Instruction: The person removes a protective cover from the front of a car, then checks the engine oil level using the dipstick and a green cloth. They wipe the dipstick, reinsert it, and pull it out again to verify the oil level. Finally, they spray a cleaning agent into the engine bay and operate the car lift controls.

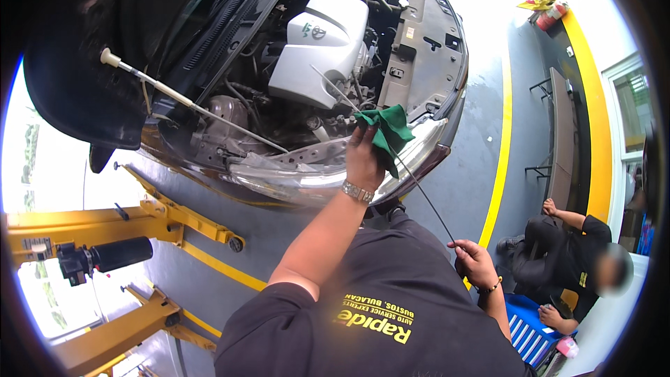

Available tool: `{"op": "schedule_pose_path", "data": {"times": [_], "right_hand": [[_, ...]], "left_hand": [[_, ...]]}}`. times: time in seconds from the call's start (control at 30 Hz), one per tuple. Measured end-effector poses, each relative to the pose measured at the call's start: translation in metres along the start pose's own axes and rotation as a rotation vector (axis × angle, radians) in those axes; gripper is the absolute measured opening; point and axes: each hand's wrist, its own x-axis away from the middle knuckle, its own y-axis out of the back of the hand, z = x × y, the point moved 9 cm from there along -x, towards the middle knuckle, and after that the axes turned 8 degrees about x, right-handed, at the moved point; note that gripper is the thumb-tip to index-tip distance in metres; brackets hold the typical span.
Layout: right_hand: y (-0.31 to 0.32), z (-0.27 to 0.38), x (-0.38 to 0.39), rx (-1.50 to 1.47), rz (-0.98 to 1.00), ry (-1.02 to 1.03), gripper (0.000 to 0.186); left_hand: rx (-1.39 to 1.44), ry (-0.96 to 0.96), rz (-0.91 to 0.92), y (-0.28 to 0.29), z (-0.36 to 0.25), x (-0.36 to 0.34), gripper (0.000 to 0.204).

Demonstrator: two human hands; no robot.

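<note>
green cloth (pixel 394 129), bunched in the left hand (pixel 368 150), is already around the rod (pixel 427 197), which the right hand (pixel 477 265) pinches farther back. beyond the left hand: engine cover (pixel 322 42). what length is done or left, i cannot tell.

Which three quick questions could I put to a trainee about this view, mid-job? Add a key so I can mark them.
1. What does the left hand hold at the spot where the thin rod passes it?
2. True or false: the metal-banded watch is worn on the same arm as the right hand.
3. What colour are the steel beams at the left of the picture? A, blue; B, yellow; C, red.

Key:
1. A green cloth.
2. False; it is on the left wrist.
3. B.
</note>
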Motion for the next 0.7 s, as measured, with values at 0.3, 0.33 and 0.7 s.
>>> {"op": "schedule_pose_path", "data": {"times": [0.3,0.33,0.7], "right_hand": [[0.011,-0.01,0.038,-0.027,-0.068,0.04,0.02],[0.01,-0.011,0.042,-0.038,-0.069,0.038,0.02],[0.025,-0.005,0.067,-0.02,-0.069,0.046,0.019]], "left_hand": [[0.592,0.308,-0.155,0.054,0.038,-0.081,0.027],[0.616,0.31,-0.158,0.057,0.042,-0.088,0.029],[0.819,0.377,-0.109,0.019,0.01,-0.118,0.033]]}}
